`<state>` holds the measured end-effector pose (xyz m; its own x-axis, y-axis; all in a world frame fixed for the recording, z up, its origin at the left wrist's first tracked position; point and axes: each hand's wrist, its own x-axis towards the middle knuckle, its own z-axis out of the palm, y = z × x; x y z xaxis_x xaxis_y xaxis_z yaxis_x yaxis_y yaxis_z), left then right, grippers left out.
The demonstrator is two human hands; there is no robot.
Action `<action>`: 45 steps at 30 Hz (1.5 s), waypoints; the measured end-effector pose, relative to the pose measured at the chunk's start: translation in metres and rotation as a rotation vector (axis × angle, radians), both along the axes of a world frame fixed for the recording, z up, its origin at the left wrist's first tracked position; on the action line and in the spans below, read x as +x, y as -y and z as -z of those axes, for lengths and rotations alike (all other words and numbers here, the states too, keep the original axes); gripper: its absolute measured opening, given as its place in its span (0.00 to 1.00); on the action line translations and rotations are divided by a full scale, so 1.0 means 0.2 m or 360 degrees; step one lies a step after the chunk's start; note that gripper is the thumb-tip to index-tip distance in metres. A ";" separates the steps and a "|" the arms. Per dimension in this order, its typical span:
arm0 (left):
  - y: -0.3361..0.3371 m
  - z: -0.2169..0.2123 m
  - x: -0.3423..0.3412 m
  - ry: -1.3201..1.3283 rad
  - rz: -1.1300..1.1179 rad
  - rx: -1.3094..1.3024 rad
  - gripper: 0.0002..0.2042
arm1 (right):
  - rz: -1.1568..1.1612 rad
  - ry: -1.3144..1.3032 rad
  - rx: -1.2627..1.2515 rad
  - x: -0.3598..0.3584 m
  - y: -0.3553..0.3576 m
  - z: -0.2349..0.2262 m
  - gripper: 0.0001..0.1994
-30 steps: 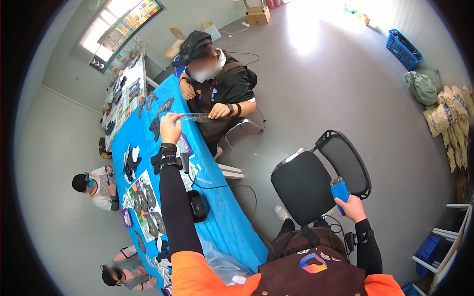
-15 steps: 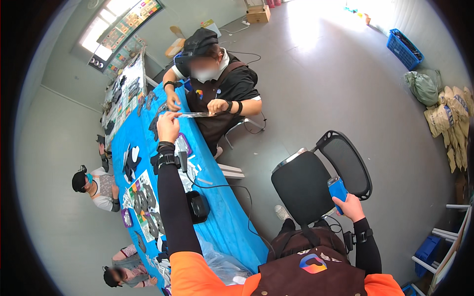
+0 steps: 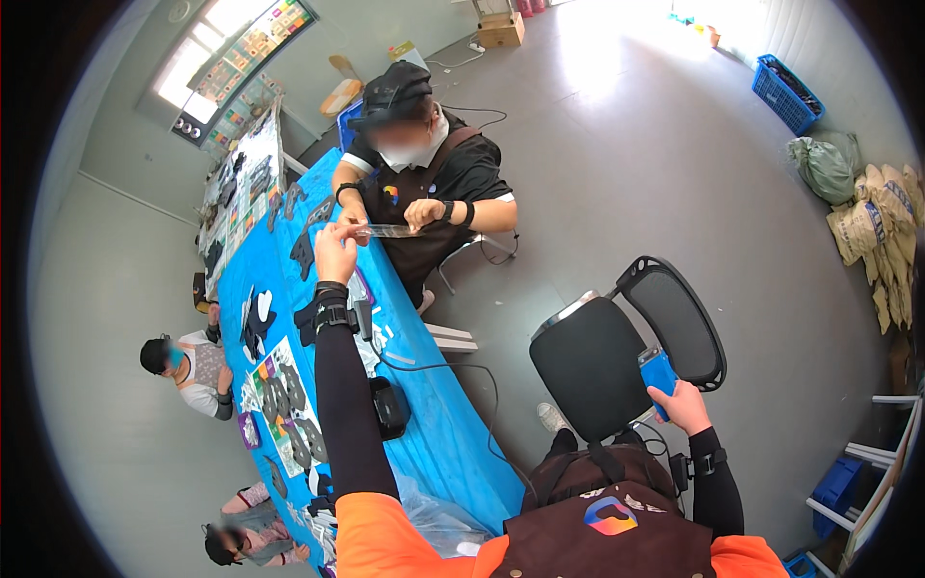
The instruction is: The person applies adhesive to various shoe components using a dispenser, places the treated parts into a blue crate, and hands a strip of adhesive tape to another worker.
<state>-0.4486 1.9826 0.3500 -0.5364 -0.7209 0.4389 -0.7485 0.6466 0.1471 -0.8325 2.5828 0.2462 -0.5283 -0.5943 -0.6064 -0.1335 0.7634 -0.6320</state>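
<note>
My left hand (image 3: 335, 252) reaches out over the table's far right side. Its fingers are closed on the left end of a clear, shiny plastic strip (image 3: 390, 231). A co-worker's hand (image 3: 425, 214) holds the strip's other end, and that person's other hand (image 3: 355, 209) is close behind my fingers. Low at the right, my right hand (image 3: 685, 406) grips a blue handheld tool (image 3: 657, 372) with a silvery end. Its exact kind is unclear. The tool is held in front of a black chair (image 3: 590, 364).
Dark cut pieces (image 3: 281, 390), white strips and a black case (image 3: 389, 407) lie on the blue-covered table (image 3: 453, 433). A cable (image 3: 489, 385) hangs over its edge. Two more people sit along the left side. Sacks (image 3: 872, 231) and a blue crate (image 3: 787, 94) stand at the right.
My left hand has shifted slightly right and down with the strip's end. The co-worker's nearer-table hand has moved in beside my fingers. My right hand stays put with the blue tool.
</note>
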 end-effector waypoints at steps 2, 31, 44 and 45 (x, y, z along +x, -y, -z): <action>0.00 0.01 0.00 -0.0018 -0.0009 0.0012 0.14 | 0.0010 -0.0005 0.0011 0.00 0.01 -0.01 0.21; -1.48 -0.07 -0.01 -0.1625 -0.0356 0.1379 0.19 | -0.0976 -0.0571 -0.0946 0.01 0.21 -0.50 0.24; -3.43 -0.34 -0.45 -0.1868 -0.0301 0.1119 0.28 | -0.2070 0.0630 -0.2085 0.50 0.05 -0.68 0.29; -3.52 -0.34 -0.42 -0.1855 -0.0347 0.1028 0.28 | -0.2090 0.0588 -0.2142 0.55 0.01 -0.69 0.29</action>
<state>-0.5326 2.6864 0.4171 0.0638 -0.9920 0.1093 -0.0582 0.1056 0.9927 -0.7222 2.5805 0.3835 0.6064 -0.5579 0.5667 0.1252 -0.6368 -0.7608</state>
